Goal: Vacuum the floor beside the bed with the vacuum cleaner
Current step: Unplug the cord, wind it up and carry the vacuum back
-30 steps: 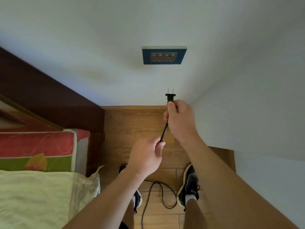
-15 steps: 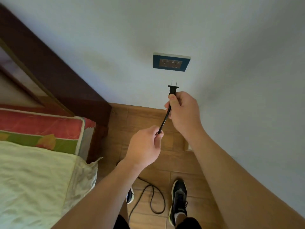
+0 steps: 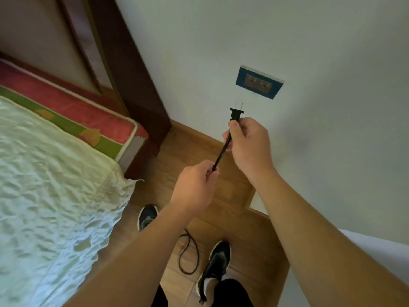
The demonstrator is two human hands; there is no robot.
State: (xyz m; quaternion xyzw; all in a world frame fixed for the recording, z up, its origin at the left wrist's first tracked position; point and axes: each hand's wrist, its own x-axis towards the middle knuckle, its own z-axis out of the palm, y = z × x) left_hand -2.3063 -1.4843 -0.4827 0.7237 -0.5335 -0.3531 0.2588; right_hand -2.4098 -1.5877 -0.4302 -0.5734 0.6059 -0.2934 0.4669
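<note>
My right hand (image 3: 249,144) grips a black two-pin plug (image 3: 236,113), prongs pointing up toward a blue-framed wall socket (image 3: 259,82). The prongs stop a short way below and left of the socket, not touching it. My left hand (image 3: 194,187) pinches the black power cord (image 3: 222,151) lower down. The cord runs taut between both hands, then loops on the wooden floor (image 3: 223,196) between my shoes. The vacuum cleaner itself is not in view.
A bed (image 3: 55,185) with a pale quilt and a red-green mattress fills the left side. Its dark wooden headboard (image 3: 132,74) meets the white wall (image 3: 321,52). A narrow floor strip runs between bed and wall, with a slack cord loop (image 3: 188,253) and my black shoes (image 3: 218,260).
The view has swung and tilted, so the bed fills more of the left. The plug is closer to the socket than a second ago. Both hands keep their hold.
</note>
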